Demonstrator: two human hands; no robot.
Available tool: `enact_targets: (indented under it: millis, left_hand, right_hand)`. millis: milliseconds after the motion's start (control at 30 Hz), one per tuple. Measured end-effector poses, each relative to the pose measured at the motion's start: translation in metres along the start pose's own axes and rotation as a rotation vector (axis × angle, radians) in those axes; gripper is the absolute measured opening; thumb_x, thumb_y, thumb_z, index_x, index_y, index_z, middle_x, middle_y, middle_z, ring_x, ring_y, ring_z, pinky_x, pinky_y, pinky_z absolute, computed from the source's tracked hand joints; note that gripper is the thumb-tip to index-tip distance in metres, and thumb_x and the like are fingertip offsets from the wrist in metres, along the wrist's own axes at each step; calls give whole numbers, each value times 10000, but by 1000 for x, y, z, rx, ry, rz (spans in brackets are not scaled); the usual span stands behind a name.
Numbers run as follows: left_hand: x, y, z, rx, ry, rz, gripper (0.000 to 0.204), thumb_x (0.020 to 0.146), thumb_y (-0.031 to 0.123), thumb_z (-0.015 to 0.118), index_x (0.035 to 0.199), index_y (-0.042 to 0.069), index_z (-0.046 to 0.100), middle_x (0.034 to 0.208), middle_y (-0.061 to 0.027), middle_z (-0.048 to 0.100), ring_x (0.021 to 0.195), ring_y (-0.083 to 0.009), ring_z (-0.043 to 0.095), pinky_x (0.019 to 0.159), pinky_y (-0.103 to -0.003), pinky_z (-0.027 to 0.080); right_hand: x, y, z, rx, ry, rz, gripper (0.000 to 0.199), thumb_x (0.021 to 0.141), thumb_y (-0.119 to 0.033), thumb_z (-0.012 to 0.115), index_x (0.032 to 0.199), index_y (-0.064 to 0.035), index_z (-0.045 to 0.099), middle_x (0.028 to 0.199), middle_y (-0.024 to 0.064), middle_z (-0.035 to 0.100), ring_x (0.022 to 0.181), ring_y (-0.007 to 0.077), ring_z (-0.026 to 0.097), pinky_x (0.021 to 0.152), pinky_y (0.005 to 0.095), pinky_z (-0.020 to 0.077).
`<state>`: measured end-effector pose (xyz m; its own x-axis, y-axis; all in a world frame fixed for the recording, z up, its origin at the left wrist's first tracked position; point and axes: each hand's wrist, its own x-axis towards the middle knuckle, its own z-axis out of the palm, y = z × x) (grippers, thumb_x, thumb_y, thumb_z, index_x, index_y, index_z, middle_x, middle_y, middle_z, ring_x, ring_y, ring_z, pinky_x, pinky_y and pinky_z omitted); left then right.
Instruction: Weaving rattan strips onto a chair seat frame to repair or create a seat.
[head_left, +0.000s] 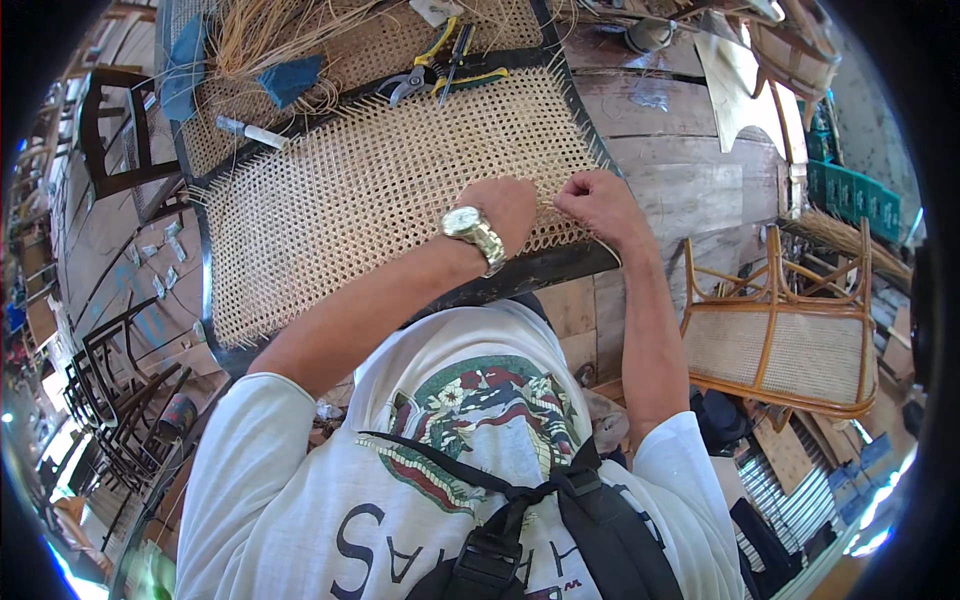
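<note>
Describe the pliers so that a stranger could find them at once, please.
Start at the big woven cane panel in its dark frame. On its far edge, above both hands, lie the pliers. Their yellow handles and grey metal jaws stand out from the pale cane strands nearby.

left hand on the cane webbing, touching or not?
Touching. Head view shows the left hand pressed flat on the cane webbing near its right edge, no gap visible.

Head-worn fisheye, steeply downward, close overhead.

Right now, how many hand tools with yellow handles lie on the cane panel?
1: pliers at the far edge of the cane panel, beyond both hands, touched by neither. Loose cane strands nearby may hide others.
</note>
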<state>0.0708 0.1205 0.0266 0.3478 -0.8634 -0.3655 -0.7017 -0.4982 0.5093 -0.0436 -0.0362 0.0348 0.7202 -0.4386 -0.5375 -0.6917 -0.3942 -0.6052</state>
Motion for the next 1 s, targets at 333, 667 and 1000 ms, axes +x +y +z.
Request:
enact_targets:
  millis: [333,667,1000]
  left_hand:
    - [20,-1,-14,61,-187,14,240,876,215,655,940,-6,724,892,-250,710,893,-390,712,770,-472,575]
    - [26,-13,-4,-35,-237,-26,306,868,288,690,933,-10,712,881,-238,711,868,-395,706,759,-489,563]
    - [56,14,-27,270,-390,188,128,741,119,738,818,18,758,795,-211,725,803,-323,738,685,-429,589]
  right_hand:
    - [5,1,7,-35,8,31,214,743,-224,675,793,-19,715,694,132,668,653,232,651,646,354,509]
    - [15,2,6,-173,-21,-103,202,750,-202,671,799,-9,706,691,120,659,642,196,623,633,338,502]
    - [25,9,9,-85,-41,-76,154,719,-151,763,789,-25,710,691,97,678,635,176,633,627,329,505]
